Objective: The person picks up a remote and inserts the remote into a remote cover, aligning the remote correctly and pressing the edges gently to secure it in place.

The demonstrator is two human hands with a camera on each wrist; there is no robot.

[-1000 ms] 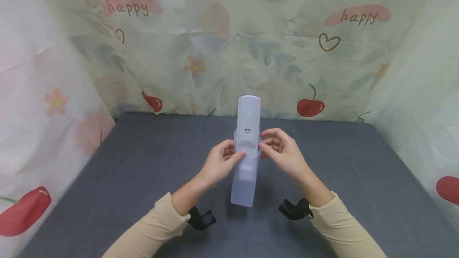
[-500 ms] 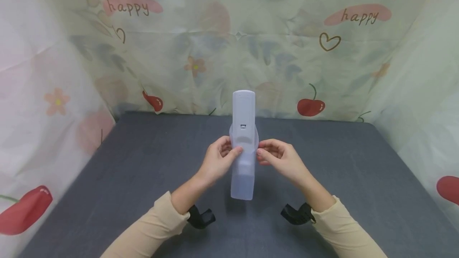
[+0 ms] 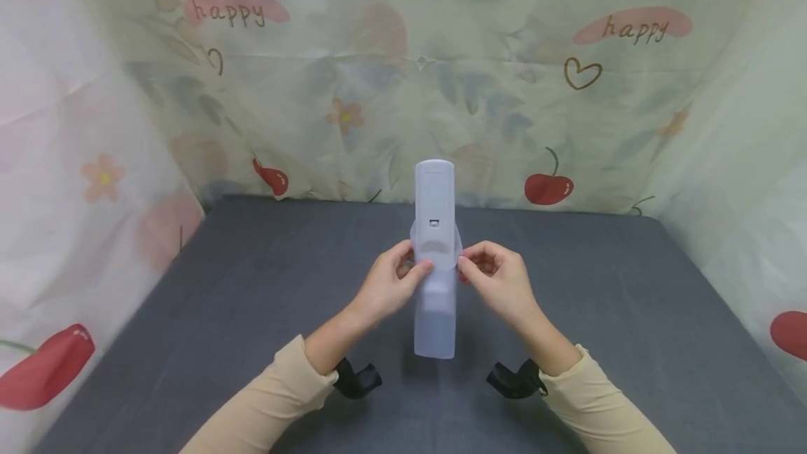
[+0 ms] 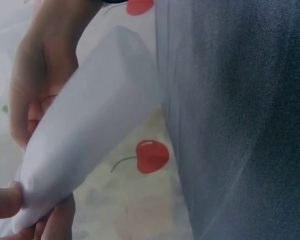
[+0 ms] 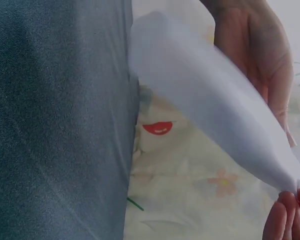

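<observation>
A white remote control [image 3: 435, 191] stands nearly upright above the table, its back with a small latch slot towards me. Its lower part sits inside a translucent silicone sleeve [image 3: 435, 331], whose bottom end hangs below the remote. With its thumb across the near face, my left hand [image 3: 387, 282] grips the sleeve from the left. My right hand [image 3: 503, 277] pinches the sleeve's right edge near its mouth between thumb and fingers. Both wrist views show the pale sleeve [image 4: 90, 115] slanting between the hands. The remote's front is hidden.
The dark grey table [image 3: 284, 251] spreads beneath the hands. A printed curtain [image 3: 410, 90] with cherries and hearts encloses the back and sides. Black wrist mounts [image 3: 357, 378] jut inward from both wrists.
The remote and sleeve shifted left and up, then slightly back right, and the slight tilt has straightened. The right fingers have drawn in to a pinch on the sleeve's edge.
</observation>
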